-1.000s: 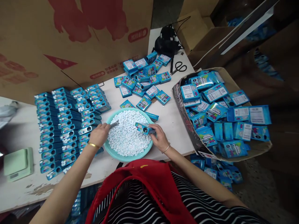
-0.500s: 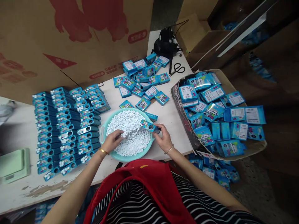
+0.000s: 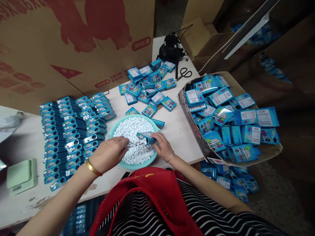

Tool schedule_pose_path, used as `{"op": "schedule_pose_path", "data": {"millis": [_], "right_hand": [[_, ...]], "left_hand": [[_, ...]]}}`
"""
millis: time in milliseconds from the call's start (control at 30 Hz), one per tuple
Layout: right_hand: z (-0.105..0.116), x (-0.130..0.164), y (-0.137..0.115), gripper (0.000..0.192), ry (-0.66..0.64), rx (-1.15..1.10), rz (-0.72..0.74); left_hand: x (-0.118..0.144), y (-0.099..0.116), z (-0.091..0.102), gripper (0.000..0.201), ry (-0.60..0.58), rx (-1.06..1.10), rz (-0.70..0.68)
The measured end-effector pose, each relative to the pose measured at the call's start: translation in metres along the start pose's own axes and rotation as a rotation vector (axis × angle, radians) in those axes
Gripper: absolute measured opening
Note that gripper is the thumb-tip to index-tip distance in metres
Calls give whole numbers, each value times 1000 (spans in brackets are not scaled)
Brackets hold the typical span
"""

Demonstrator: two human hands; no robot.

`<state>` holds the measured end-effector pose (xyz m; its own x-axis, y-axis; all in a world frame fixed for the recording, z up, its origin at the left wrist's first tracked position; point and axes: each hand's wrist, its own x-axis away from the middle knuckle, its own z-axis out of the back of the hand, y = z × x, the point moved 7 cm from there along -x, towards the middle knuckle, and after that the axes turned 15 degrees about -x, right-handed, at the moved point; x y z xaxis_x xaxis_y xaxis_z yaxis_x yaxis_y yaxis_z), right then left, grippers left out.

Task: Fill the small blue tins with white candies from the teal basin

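My right hand [image 3: 162, 147] is closed around a small blue box [image 3: 147, 138], holding it on its side over the teal bowl [image 3: 112, 130] with its open end toward my left. My left hand [image 3: 108, 154] is curled, fingertips pinched just at that opening; I cannot tell whether it holds a scoop or loose pieces. The bowl is heaped with white candies [image 3: 134, 131]. I judge this the filling step: candies going into the box. The next move calls for keeping the mouth over the bowl so strays fall back in. Left of the bowl lie rows of filled boxes [image 3: 73, 131]; right sits a carton of flat packs [image 3: 228, 118].
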<state>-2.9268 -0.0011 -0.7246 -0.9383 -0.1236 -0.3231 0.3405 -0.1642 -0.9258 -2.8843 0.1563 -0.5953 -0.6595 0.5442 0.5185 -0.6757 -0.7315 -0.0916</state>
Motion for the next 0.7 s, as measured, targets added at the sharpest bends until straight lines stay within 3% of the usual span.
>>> {"op": "schedule_pose_path", "data": {"millis": [133,267,400,467,567,633,700], "right_hand": [[-4,2,1,40,-8,-18,15],[-5,4,4,42,-4,-28,0],[-4,5,7,41,-5,-48,-11],[-2,6,9,41,3,-65,-28],[5,6,15,39,39,-106,-77],[11,6,18,38,63,-127,-105],[16,5,20,37,79,-132,-120]], "left_hand": [[1,19,19,18,-86,-184,32],[2,34,30,24,-61,-252,15],[6,18,23,23,39,-238,11],[9,-9,3,24,81,-199,82],[8,-55,-61,25,-26,-132,236],[0,-66,-112,21,-133,-26,255],[-18,-58,-150,20,-129,138,239]]}}
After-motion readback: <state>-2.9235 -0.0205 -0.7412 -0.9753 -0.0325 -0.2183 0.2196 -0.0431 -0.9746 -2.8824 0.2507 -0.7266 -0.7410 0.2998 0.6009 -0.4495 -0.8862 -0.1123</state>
